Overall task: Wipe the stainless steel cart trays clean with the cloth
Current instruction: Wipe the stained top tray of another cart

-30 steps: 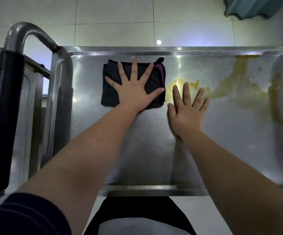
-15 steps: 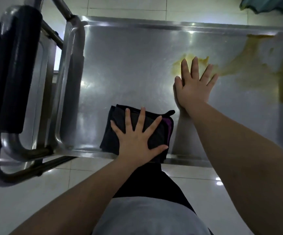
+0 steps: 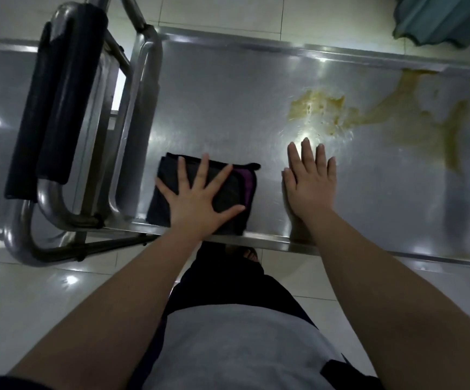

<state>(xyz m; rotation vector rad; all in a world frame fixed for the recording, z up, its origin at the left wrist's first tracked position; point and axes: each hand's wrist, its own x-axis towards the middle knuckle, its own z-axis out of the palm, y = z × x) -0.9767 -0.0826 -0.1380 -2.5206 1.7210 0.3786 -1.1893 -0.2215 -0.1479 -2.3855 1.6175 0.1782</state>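
Note:
A folded black cloth (image 3: 228, 190) with a purple edge lies near the front left corner of the stainless steel cart tray (image 3: 228, 108). My left hand (image 3: 197, 201) presses flat on the cloth, fingers spread. Flat on the bare steel to the cloth's right rests my right hand (image 3: 311, 181), fingers straight and close together. A yellowish smear (image 3: 321, 111) sits just beyond my right fingertips and runs right into a larger stain (image 3: 436, 122) toward the tray's far right corner.
The cart's steel push handle with a black foam grip (image 3: 59, 99) curves up at the tray's left end. White floor tiles (image 3: 59, 282) surround the cart. A teal object (image 3: 442, 18) lies on the floor at the far right.
My left hand drew the cloth from the tray's far edge back to its front edge. My right hand slid back off the yellow smear toward me.

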